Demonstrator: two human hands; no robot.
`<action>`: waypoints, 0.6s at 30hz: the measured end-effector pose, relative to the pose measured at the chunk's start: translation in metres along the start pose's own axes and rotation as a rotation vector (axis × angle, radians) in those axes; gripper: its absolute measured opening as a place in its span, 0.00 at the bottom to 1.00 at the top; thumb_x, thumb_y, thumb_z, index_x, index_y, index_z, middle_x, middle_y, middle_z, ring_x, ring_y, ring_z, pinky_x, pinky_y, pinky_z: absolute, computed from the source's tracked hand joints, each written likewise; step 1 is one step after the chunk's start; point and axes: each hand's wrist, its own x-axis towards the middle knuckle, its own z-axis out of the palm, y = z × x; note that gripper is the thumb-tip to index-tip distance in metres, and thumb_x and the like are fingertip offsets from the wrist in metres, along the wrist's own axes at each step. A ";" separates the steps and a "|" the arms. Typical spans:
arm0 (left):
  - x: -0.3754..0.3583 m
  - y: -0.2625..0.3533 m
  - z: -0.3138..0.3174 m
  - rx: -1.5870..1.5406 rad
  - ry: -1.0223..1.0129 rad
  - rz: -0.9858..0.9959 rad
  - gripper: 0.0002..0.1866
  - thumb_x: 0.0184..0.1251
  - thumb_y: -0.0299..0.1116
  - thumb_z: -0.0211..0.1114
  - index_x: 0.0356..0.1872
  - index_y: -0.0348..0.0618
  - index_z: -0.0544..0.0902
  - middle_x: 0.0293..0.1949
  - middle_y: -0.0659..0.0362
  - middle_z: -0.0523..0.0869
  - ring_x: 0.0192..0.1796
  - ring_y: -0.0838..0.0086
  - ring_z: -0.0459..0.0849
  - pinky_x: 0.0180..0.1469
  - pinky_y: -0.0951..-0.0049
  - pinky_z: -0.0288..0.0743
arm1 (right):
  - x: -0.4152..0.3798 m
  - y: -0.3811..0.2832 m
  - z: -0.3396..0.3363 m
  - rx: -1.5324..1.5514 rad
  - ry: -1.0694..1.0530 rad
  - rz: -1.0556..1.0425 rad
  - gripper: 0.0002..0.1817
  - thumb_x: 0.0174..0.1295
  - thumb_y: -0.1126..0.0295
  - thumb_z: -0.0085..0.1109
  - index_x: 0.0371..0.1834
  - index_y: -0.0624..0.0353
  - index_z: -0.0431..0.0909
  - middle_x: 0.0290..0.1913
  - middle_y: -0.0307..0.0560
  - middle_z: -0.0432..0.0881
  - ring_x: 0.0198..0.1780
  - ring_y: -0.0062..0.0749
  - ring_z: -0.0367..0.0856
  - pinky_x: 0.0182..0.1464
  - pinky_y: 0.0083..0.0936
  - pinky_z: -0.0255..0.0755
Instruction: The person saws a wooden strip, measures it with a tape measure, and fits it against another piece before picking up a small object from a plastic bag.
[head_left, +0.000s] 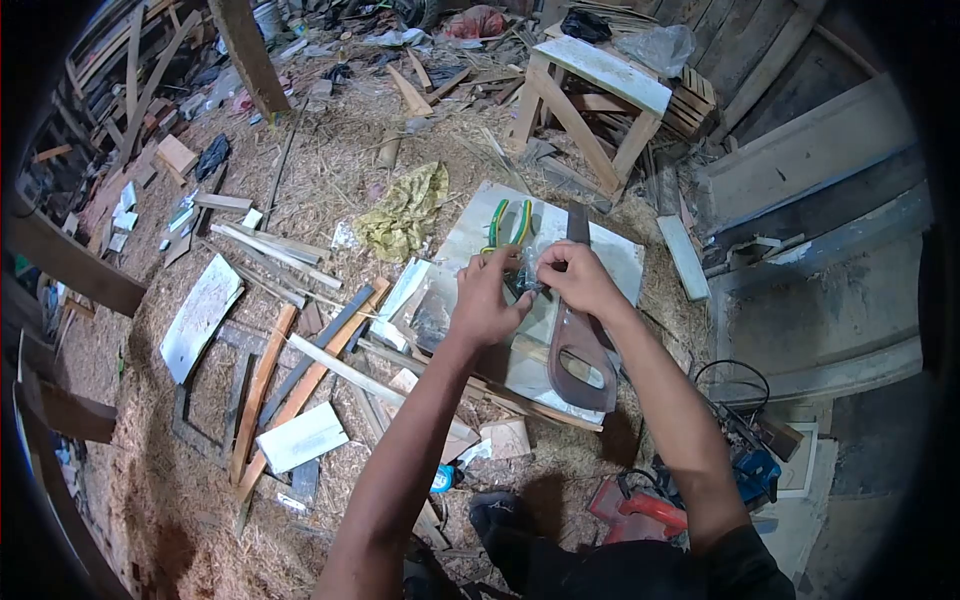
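Over a low board-topped bench (622, 262), my left hand (487, 298) and my right hand (580, 280) are close together. Between them is a small clear plastic bag (532, 268), its contents too small to make out. My right thumb and forefinger pinch its edge, while the bent fingers of my left hand grip the other side. Beneath my right hand lies a handsaw (583, 365) with a brown handle. Pliers with green and yellow handles (510, 222) lie just beyond my left fingers. Another clear plastic packet (430, 318) rests left of my left wrist.
Wood strips (310, 385) and white board offcuts (302, 437) litter the sawdust floor at left. A small wooden stand (600, 75) is at the back right. A red power tool (635, 512) and a blue tape measure (442, 478) lie near my feet.
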 end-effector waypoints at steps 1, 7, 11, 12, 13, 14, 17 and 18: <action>0.001 -0.001 -0.001 -0.007 -0.011 -0.004 0.33 0.52 0.37 0.78 0.62 0.45 0.77 0.53 0.54 0.86 0.59 0.58 0.77 0.66 0.56 0.64 | -0.002 -0.007 -0.001 -0.015 -0.004 0.011 0.10 0.59 0.71 0.70 0.38 0.68 0.87 0.39 0.48 0.85 0.41 0.29 0.83 0.46 0.27 0.76; 0.000 -0.005 0.001 -0.044 -0.024 -0.019 0.36 0.51 0.35 0.78 0.64 0.44 0.76 0.51 0.54 0.88 0.59 0.58 0.78 0.67 0.58 0.65 | -0.001 -0.004 0.002 -0.067 0.078 -0.183 0.10 0.58 0.70 0.70 0.38 0.67 0.86 0.40 0.51 0.86 0.44 0.36 0.85 0.48 0.32 0.76; -0.001 -0.002 0.000 -0.014 0.005 -0.020 0.34 0.51 0.33 0.78 0.63 0.44 0.78 0.50 0.52 0.88 0.59 0.58 0.79 0.67 0.58 0.66 | -0.007 -0.012 0.000 -0.148 0.124 -0.261 0.10 0.59 0.71 0.68 0.38 0.67 0.86 0.40 0.52 0.87 0.44 0.39 0.86 0.50 0.34 0.76; -0.001 -0.001 0.000 0.010 0.013 -0.013 0.34 0.51 0.33 0.78 0.62 0.43 0.78 0.50 0.52 0.88 0.58 0.58 0.80 0.66 0.59 0.67 | -0.007 -0.013 -0.002 -0.097 0.130 -0.254 0.09 0.59 0.71 0.68 0.39 0.67 0.86 0.39 0.52 0.86 0.44 0.39 0.86 0.50 0.33 0.76; 0.000 -0.002 0.002 0.012 0.048 -0.001 0.32 0.50 0.32 0.78 0.60 0.42 0.79 0.48 0.50 0.88 0.56 0.59 0.82 0.65 0.60 0.69 | -0.007 -0.013 -0.004 -0.047 0.136 -0.246 0.09 0.60 0.72 0.67 0.39 0.67 0.86 0.39 0.52 0.86 0.43 0.39 0.86 0.49 0.33 0.76; 0.000 -0.003 0.002 -0.007 0.051 0.002 0.31 0.50 0.31 0.78 0.59 0.42 0.80 0.48 0.50 0.87 0.56 0.59 0.82 0.64 0.60 0.70 | -0.008 -0.013 -0.006 0.002 0.143 -0.235 0.09 0.61 0.72 0.67 0.39 0.67 0.85 0.39 0.51 0.86 0.43 0.39 0.86 0.49 0.33 0.75; 0.001 -0.005 0.006 -0.046 0.054 0.006 0.29 0.50 0.31 0.78 0.57 0.42 0.81 0.48 0.49 0.87 0.55 0.59 0.83 0.63 0.61 0.72 | -0.009 -0.010 -0.009 -0.028 0.161 -0.247 0.10 0.63 0.70 0.68 0.39 0.68 0.85 0.37 0.51 0.86 0.42 0.38 0.85 0.47 0.30 0.75; 0.001 -0.005 0.005 -0.041 0.054 0.006 0.29 0.50 0.31 0.78 0.57 0.42 0.81 0.48 0.50 0.87 0.55 0.59 0.83 0.63 0.61 0.72 | -0.008 -0.008 -0.010 -0.028 0.170 -0.241 0.11 0.64 0.69 0.68 0.39 0.68 0.85 0.37 0.51 0.86 0.41 0.38 0.85 0.47 0.30 0.75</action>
